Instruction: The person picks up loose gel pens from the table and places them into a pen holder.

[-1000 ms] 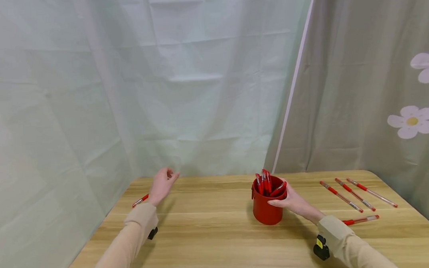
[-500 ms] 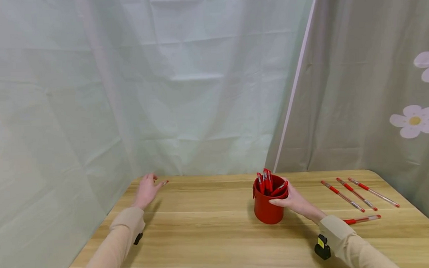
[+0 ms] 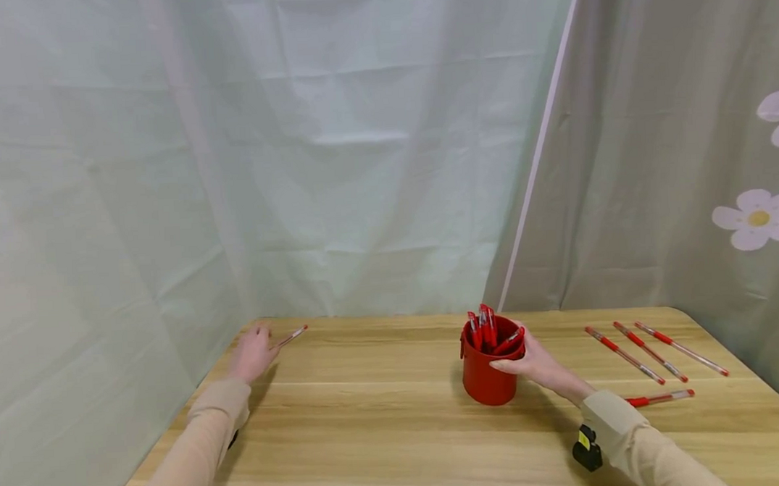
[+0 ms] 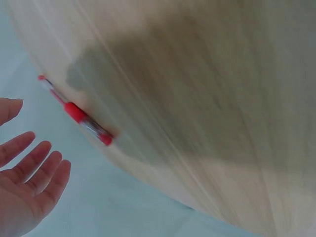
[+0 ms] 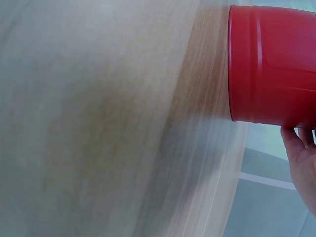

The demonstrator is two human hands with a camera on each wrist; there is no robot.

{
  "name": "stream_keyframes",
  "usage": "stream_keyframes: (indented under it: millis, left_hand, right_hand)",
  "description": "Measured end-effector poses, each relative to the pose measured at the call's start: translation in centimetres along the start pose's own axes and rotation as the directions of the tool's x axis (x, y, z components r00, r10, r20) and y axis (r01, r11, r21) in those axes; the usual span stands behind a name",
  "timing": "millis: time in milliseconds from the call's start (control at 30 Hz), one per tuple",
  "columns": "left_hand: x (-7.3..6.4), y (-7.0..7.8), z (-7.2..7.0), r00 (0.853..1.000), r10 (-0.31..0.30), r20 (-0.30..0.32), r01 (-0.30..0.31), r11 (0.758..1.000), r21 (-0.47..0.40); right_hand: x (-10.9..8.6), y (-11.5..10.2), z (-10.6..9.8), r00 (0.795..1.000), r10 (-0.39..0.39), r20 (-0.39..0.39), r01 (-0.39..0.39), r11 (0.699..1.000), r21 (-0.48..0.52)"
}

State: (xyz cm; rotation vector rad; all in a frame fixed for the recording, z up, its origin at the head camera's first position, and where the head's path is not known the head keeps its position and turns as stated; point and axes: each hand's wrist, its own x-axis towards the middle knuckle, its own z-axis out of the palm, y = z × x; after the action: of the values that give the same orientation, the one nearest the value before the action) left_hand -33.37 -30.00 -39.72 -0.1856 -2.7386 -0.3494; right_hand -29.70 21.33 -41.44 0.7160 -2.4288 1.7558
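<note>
My left hand [image 3: 253,352] is above the far left part of the table, beside a red gel pen [image 3: 292,336] lying there. In the left wrist view its fingers [image 4: 44,173] are spread and apart from the pen [image 4: 74,112]. With my right hand [image 3: 538,363] I grip a red pen cup [image 3: 489,380] standing upright on the table, thumb across the front and the other fingers behind its wall. Several red pens [image 3: 483,329] poke out of the cup, one leaning right. The right wrist view shows the cup's side [image 5: 276,69] and part of the right hand [image 5: 303,163].
On the right of the wooden table [image 3: 372,432] lie three slanted red pens [image 3: 649,351] side by side. Another pen [image 3: 664,398] lies nearer, partly behind my right sleeve [image 3: 622,428]. Light curtains [image 3: 360,164] hang close behind the table's back edge.
My left hand has moved left and lower over the pen, so the pen's right end now shows and its left end is covered. My right hand keeps its grip on the cup.
</note>
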Motion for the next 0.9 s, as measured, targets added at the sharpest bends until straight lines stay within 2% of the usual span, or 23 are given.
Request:
stream_keyframes:
  millis: [267, 500, 800, 900]
  left_hand:
    - [-0.1, -1.2, 0.4, 0.998, 0.017, 0.066, -0.024, 0.993, 0.112]
    - [0.0, -1.6, 0.8, 0.991, 0.003, 0.131, -0.023, 0.989, 0.147]
    - [0.1, -1.5, 1.1, 0.990, 0.014, 0.142, -0.034, 0.989, 0.145]
    - [0.1, -1.7, 1.2, 0.989, 0.023, 0.143, -0.045, 0.988, 0.150]
  right_hand:
    - [-0.1, -0.3, -0.2, 1.000, -0.002, -0.007, 0.002, 1.000, -0.007]
    - [-0.1, -0.3, -0.3, 1.000, 0.004, -0.002, -0.004, 1.000, -0.013]
    - [-0.1, -0.3, -0.1, 1.000, -0.004, 0.019, 0.003, 1.000, 0.017]
    - [-0.3, -1.2, -0.1, 1.000, -0.011, 0.019, 0.010, 1.000, 0.012]
